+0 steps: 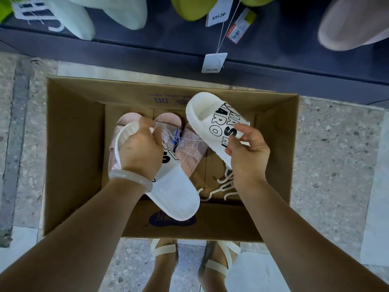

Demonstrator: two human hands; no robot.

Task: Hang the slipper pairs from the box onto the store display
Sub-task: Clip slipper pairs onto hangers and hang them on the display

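Over the big brown cardboard box (69, 144), the left hand (140, 147) holds one white rubber slipper (176, 192), toe pointing away. The right hand (248, 152) pinches its tilted twin (207, 119). Pink slippers (190, 153) below are half hidden.

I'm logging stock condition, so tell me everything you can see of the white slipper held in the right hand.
The white slipper is a slide sandal, seemingly of soft foam, with bold black outlined lettering across its wide strap. It is held tilted above the cardboard box, toe end towards the display. The right hand pinches its strap and near edge. It looks clean and undamaged.
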